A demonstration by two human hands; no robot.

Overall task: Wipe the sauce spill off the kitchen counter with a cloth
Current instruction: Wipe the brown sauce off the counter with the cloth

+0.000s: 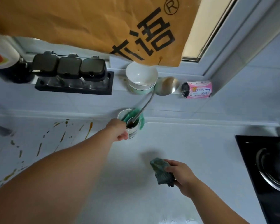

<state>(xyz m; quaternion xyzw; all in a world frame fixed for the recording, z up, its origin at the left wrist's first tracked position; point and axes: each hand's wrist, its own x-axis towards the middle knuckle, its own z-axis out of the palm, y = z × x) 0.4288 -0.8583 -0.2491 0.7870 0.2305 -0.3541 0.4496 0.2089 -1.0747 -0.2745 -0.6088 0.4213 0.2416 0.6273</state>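
Observation:
Brown sauce streaks (pixel 61 138) spatter the white counter (pixel 136 191) at the left. My left hand (pixel 118 130) reaches far forward and grips a white cup (pixel 131 125) that holds dark sauce and a long metal spoon (pixel 144 107), near the back wall. My right hand (pixel 181 177) hovers over the counter's middle right, closed around a crumpled blue-green cloth (pixel 162 172). The cloth is apart from the streaks, well to their right.
On the back ledge stand a black three-box spice rack (pixel 71 73), stacked white bowls (pixel 141 78), a steel ladle bowl (pixel 166 85), a pink packet (pixel 197 89) and a dark bottle (pixel 8 65). A black gas hob (pixel 265 167) lies at the right. A brown paper bag (pixel 103 21) hangs overhead.

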